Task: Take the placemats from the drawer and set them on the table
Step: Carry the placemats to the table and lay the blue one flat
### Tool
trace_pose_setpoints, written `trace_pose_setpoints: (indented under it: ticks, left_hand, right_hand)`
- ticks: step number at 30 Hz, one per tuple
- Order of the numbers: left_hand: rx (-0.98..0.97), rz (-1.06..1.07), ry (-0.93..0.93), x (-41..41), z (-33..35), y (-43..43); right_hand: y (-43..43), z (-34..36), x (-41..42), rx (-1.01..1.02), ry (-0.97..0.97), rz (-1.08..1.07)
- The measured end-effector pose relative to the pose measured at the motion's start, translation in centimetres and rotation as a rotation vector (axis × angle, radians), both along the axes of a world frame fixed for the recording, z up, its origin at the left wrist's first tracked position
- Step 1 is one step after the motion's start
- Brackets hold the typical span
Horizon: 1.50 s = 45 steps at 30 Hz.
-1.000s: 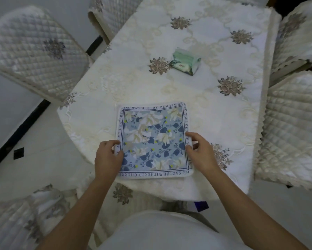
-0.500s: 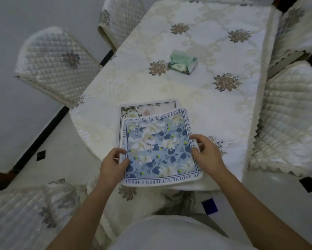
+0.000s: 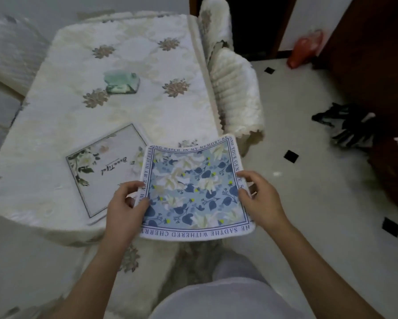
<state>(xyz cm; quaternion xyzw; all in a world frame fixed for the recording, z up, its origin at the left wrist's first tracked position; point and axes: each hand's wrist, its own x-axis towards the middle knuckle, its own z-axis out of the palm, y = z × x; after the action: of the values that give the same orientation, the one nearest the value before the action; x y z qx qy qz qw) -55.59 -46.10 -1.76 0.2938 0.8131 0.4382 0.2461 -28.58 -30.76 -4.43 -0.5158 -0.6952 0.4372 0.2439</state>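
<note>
A blue floral placemat point(image 3: 193, 187) with a lettered border is held in the air over the table's near right corner. My left hand point(image 3: 124, 210) grips its left edge and my right hand point(image 3: 260, 199) grips its right edge. A white placemat point(image 3: 106, 166) with green leaves and script lies flat on the table point(image 3: 129, 111), partly under the blue one's left side. The table is covered by a cream embroidered cloth. No drawer is in view.
A green tissue pack point(image 3: 122, 82) lies mid-table. Quilted cream chairs point(image 3: 234, 90) stand along the table's right side, and another chair point(image 3: 129, 272) sits below my hands. A dark cloth heap point(image 3: 349, 125) and a red bag point(image 3: 303, 51) are on the tiled floor at right.
Both hands lifted the blue placemat off the white one and carried it right, past the table corner. The white placemat stayed on the table. The view swung to the right.
</note>
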Motion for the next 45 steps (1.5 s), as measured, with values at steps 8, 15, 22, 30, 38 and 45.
trace_pose_setpoints:
  ticks: [8,15,22,30,38,45]
  left_hand:
    - [-0.017,-0.254,-0.001,10.4,-0.4,2.3]
    - [-0.013,-0.208,0.003,17.9,-0.1,3.7]
    - [-0.046,0.068,-0.058,26.5,-2.0,-0.9]
    - [-0.009,0.487,0.026,28.7,1.1,-13.5]
    - [0.16,0.989,0.037,34.0,3.3,-34.6]
    - [0.18,1.287,0.062,41.3,3.8,-54.6]
  right_hand:
    - [-5.8,-0.3,13.5,0.008,-0.01,-0.282]
    - [-3.0,-0.4,20.2,0.025,0.044,-0.223]
    - [0.1,-1.7,24.9,-0.043,-0.02,0.049]
    - [-4.1,0.6,19.2,-0.106,0.056,0.408]
    - [-19.5,2.2,9.9,-0.087,0.088,0.937]
    - [-40.4,2.9,7.1,-0.066,0.09,1.25]
